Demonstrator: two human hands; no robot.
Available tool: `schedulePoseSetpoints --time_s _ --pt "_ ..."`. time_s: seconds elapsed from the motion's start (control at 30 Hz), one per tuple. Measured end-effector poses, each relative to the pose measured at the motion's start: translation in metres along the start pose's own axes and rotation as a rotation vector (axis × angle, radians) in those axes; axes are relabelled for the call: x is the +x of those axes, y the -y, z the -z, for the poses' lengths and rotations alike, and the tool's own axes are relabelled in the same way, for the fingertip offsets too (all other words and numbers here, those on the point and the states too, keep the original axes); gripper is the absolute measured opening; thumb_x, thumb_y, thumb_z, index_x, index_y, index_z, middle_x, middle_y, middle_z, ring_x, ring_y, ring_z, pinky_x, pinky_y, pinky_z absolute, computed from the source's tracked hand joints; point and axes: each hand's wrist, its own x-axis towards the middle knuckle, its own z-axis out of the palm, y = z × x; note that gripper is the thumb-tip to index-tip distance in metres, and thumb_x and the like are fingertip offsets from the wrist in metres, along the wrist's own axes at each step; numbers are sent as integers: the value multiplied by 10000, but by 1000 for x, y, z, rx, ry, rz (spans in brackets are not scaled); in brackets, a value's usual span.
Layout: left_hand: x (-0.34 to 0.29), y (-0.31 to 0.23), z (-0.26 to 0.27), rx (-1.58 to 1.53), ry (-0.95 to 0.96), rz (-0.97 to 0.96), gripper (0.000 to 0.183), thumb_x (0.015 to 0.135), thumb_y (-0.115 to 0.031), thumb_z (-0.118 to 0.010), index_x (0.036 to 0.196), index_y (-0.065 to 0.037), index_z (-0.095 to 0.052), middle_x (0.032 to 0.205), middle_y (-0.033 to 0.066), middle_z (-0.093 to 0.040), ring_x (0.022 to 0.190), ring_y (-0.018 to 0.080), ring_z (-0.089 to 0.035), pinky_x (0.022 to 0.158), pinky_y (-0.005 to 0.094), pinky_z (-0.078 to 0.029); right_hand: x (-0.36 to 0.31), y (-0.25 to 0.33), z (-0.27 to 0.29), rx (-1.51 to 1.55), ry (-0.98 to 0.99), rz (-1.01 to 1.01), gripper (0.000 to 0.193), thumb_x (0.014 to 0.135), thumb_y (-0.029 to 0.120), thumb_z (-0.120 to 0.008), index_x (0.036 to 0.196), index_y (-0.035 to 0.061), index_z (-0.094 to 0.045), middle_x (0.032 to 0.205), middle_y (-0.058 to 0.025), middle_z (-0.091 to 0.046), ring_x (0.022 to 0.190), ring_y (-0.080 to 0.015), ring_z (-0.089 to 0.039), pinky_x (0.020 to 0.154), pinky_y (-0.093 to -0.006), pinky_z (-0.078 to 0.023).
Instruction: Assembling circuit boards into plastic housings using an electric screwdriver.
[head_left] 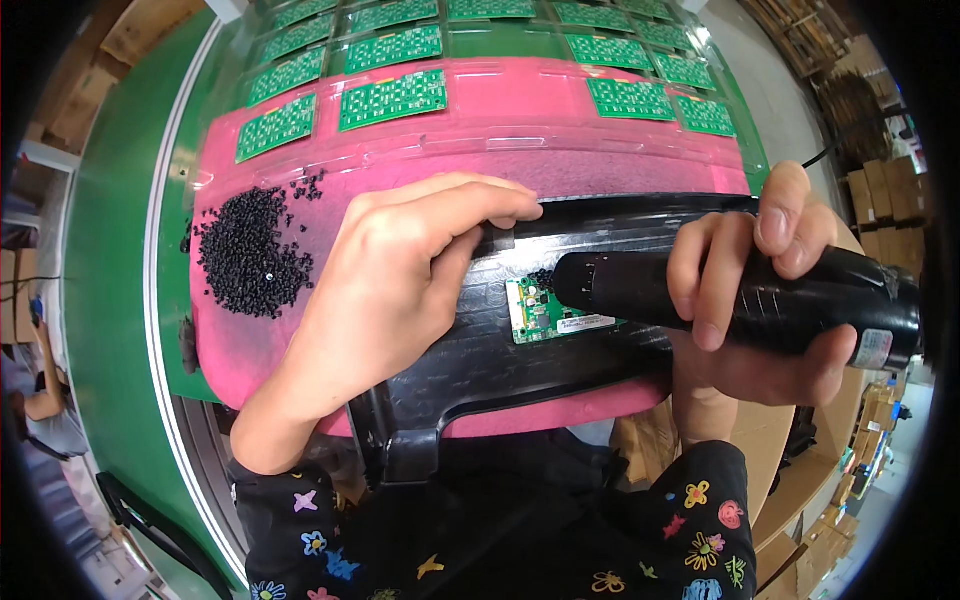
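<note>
Both hands are working: right hand (760, 300) is gripping the black driver (740, 295), tip pointing left onto the small green board (540, 312); left hand (400, 270), fingers curled, is pressing the black plastic housing (520, 370) beside it.

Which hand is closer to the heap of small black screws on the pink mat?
Left. The left hand lies just right of the black screws on the pink mat; the right hand holds the black electric screwdriver far right.

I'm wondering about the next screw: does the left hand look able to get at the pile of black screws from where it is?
Probably yes. The left hand rests on the black panel, holding nothing, and the screw pile lies just to its left on the pink mat, with nothing between them.
</note>
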Motion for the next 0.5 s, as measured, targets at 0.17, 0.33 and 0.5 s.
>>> schedulePoseSetpoints --time_s 0.17,0.33,0.5 --pt "1 1 5 -22 5 -22 292 813 177 -500 994 30 -676 974 131 -722 924 241 -706 834 309 -548 0 -3 -2 -17 9 -68 464 834 441 -633 979 23 -494 1090 -98 -448 424 -96 -501 449 -246 -391" --pt "-3 4 9 -47 -24 -29 259 816 173 -496 951 39 -672 980 134 -724 930 251 -705 835 306 -546 2 -5 -13 -54 6 -101 460 848 447 -600 980 24 -480 1085 -104 -434 428 -97 -496 466 -251 -388" --pt "-2 3 9 -124 -59 -19 240 822 166 -496 932 45 -672 966 137 -724 921 228 -703 832 299 -544 15 0 -41 -231 0 -319 463 824 478 -643 912 64 -455 987 -99 -464 473 -101 -497 544 -283 -431"
